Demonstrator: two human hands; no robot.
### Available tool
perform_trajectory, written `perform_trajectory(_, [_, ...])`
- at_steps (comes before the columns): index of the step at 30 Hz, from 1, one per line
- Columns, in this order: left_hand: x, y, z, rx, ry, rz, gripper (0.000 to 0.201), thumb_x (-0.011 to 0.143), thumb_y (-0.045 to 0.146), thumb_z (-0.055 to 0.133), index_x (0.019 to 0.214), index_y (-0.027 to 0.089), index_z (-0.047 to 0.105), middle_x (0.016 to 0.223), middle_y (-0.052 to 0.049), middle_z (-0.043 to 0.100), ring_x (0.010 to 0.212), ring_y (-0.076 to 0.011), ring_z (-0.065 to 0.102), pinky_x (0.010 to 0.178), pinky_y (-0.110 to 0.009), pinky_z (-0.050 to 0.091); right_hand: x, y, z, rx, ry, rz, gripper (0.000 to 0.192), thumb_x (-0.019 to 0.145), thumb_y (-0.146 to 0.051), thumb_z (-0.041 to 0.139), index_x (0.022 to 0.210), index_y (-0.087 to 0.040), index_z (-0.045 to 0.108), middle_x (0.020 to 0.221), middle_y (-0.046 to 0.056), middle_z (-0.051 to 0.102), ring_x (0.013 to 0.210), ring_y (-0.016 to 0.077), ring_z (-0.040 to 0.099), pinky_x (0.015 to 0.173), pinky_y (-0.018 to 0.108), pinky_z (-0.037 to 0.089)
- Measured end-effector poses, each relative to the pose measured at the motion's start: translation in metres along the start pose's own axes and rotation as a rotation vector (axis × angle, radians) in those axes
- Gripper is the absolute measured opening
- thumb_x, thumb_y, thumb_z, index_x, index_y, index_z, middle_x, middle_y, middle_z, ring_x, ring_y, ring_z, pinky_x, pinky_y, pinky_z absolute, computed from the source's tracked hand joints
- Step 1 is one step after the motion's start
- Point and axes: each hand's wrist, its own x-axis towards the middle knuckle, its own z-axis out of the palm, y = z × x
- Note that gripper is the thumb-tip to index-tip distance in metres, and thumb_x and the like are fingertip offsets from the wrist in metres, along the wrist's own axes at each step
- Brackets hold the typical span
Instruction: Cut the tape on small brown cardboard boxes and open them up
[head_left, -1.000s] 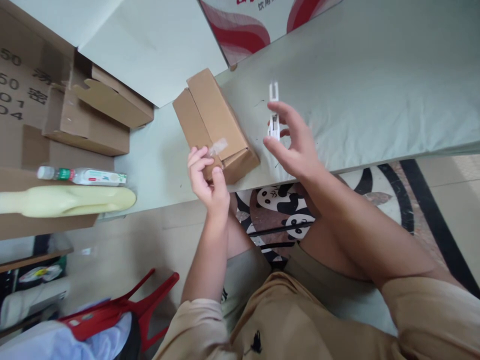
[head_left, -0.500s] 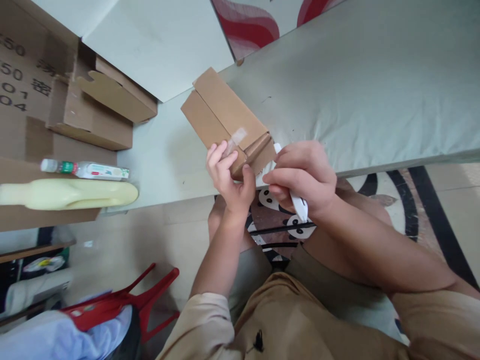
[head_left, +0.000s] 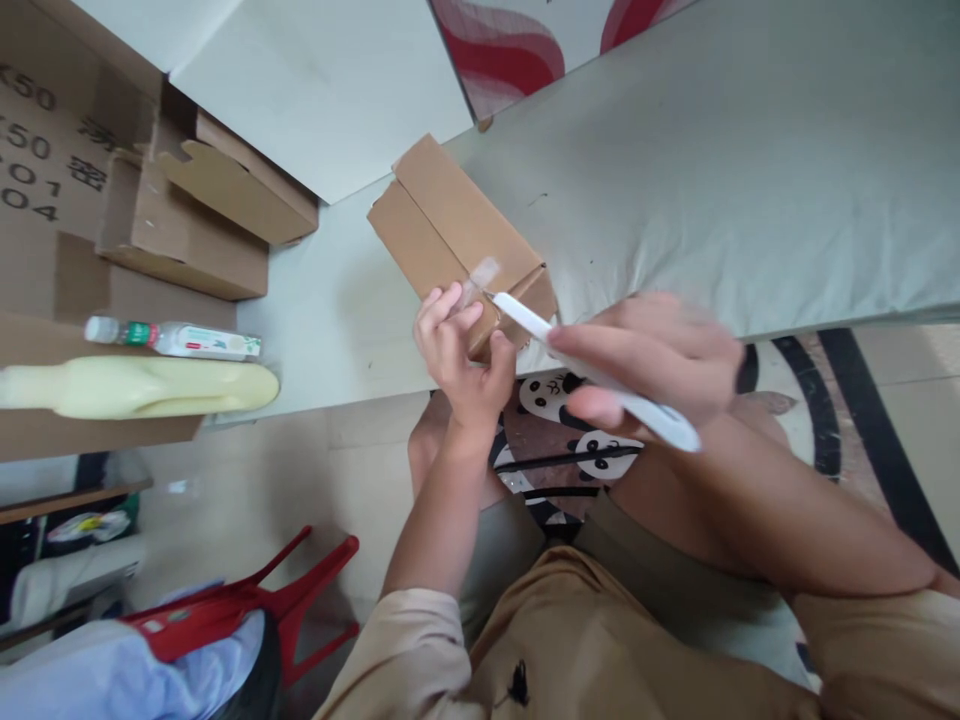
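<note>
A small brown cardboard box (head_left: 442,225) lies tilted at the front edge of the cloth-covered surface. My left hand (head_left: 469,365) grips its near end, fingers on top and thumb at the end face. A strip of clear tape (head_left: 485,270) crosses the seam between the flaps. My right hand (head_left: 660,355), blurred by motion, is closed round a white utility knife (head_left: 525,315). The thin tip of the knife points at the seam beside the tape; whether it touches the cardboard I cannot tell.
To the left stand larger cardboard boxes (head_left: 202,250), a clear bottle (head_left: 202,341) and a pale yellow bottle (head_left: 165,388). A white panel (head_left: 322,90) rises behind. A red plastic chair (head_left: 307,590) with clothes on it stands at the lower left. My knees are under the surface's edge.
My right hand has moved right and turned the knife, so its tip now lies over the seam by the tape. The box and my left hand have hardly shifted.
</note>
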Motion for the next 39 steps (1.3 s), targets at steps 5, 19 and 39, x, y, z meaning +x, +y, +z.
perform_trajectory(5, [0.001,0.002,0.0,-0.08,0.025,-0.007,0.023,0.098,0.043,0.049,0.108,0.024,0.056,0.125,-0.009,0.062,0.126,-0.0259,0.059,0.114,-0.055,0.044,0.01,-0.013,0.012,-0.091,0.09,-0.045,0.041,0.104,-0.049,0.043,0.095,-0.025,0.074,0.061,-0.001,0.061,0.054,0.011,0.051,0.055,0.029,0.038])
perform_trajectory(19, [0.0,-0.001,-0.005,-0.16,-0.02,-0.022,0.028,0.099,0.047,0.046,0.112,0.025,0.057,0.129,-0.01,0.061,0.131,-0.0279,0.055,0.117,-0.057,0.038,0.008,-0.033,0.023,-0.123,0.125,0.023,0.024,0.1,-0.032,0.054,0.093,-0.02,0.073,0.06,-0.003,0.065,0.05,0.0079,0.049,0.053,0.027,0.031])
perform_trajectory(39, [0.005,0.0,-0.007,-0.087,-0.11,-0.1,0.022,0.1,0.043,0.047,0.103,0.023,0.055,0.125,-0.011,0.065,0.138,-0.0277,0.056,0.119,-0.061,0.043,0.006,-0.026,0.012,0.018,0.298,-0.059,0.019,0.087,-0.012,0.05,0.074,-0.021,0.061,0.048,-0.005,0.049,0.042,0.0091,0.04,0.047,0.026,0.036])
